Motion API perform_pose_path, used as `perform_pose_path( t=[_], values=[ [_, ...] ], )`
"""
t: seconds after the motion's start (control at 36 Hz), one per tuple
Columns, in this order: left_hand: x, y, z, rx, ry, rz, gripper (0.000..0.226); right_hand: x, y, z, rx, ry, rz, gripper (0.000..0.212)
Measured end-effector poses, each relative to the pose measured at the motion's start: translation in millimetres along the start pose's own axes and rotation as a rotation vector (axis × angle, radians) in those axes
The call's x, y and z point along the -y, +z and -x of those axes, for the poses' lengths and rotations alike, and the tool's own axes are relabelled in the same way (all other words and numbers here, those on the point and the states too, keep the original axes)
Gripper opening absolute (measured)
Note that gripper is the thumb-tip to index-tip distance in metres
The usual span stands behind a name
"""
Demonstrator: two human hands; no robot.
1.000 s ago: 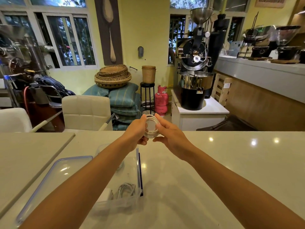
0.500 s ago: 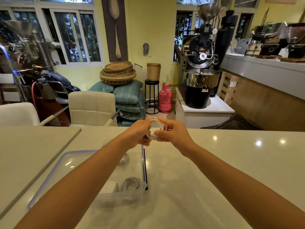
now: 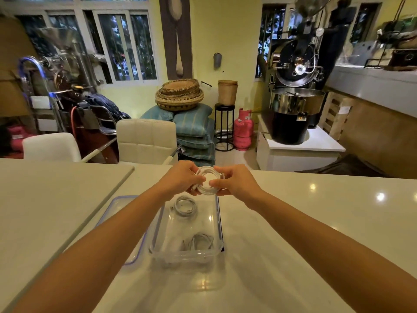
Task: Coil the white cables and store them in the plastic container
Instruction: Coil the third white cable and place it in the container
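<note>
A coiled white cable [image 3: 208,180] is held as a flat ring between both hands, just above the far end of the clear plastic container [image 3: 187,256]. My left hand [image 3: 180,178] grips the ring's left side and my right hand [image 3: 234,182] pinches its right side. Inside the container lie two more coils: a white cable coil [image 3: 185,205] at the far end and a second, greyer coil [image 3: 199,242] near the front wall. My left forearm crosses over the container's left edge.
The container's blue-rimmed lid [image 3: 121,222] lies flat to its left, partly under my left arm. The pale countertop [image 3: 293,222] extends right and toward me. Two white chairs [image 3: 146,141] stand behind the counter's far edge.
The view has tilted down and the container now shows in full. Both hands have lowered the coil and turned it flatter, closer to the container's far end.
</note>
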State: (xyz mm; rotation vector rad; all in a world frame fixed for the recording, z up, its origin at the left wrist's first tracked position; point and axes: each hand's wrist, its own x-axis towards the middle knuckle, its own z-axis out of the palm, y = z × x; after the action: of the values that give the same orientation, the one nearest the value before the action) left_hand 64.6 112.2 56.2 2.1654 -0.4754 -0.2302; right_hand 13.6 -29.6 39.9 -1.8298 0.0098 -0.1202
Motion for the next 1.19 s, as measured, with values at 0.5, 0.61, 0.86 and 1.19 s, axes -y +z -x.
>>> perform_pose_path(
  t=[0.5, 0.61, 0.86, 1.19],
  values=[
    [58.5, 22.4, -7.0, 0.063, -0.155, -0.342, 0.039, 1.3, 49.6, -16.6, 0.266, 0.139, 1.025, 0.029],
    [62.9, 27.8, -10.7, 0.101, -0.199, -0.407, 0.042, 2.4, 60.5, -22.5, 0.358, 0.148, 1.168, 0.02],
    [69.2, 36.8, -15.0, 0.176, -0.217, -0.627, 0.039, -4.9, 77.2, -31.1, 0.501, 0.158, 1.327, 0.015],
    [73.2, 42.8, -11.5, 0.153, -0.181, -0.759, 0.025, -27.9, 78.6, -32.3, 0.526, 0.08, 1.498, 0.028]
  ],
)
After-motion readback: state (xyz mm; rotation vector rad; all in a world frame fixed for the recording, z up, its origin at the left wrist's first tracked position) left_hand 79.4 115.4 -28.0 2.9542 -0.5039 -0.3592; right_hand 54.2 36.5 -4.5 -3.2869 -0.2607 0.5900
